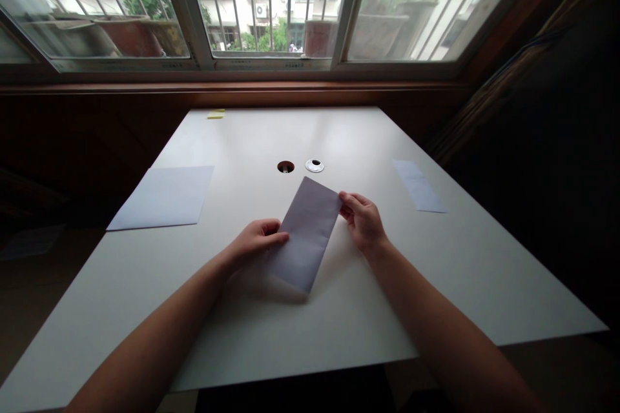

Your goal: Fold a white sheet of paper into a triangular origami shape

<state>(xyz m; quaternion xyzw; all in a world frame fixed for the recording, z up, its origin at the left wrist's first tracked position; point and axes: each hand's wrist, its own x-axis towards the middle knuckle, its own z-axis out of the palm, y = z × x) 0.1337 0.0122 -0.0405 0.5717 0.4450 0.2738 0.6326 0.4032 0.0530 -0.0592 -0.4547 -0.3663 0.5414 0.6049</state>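
Note:
A folded sheet of white paper (307,233), a long narrow rectangle, is held tilted just above the middle of the white table (339,310). My left hand (255,239) pinches its left long edge, fingers curled. At the paper's upper right edge, my right hand (361,218) grips it between thumb and fingers.
A flat sheet of paper (163,197) lies on the table's left side. A narrow folded strip of paper (418,186) lies at the right. A cable hole (285,166) and its white cap (314,165) sit mid-table. A yellow note pad (216,114) is at the far edge, below the window.

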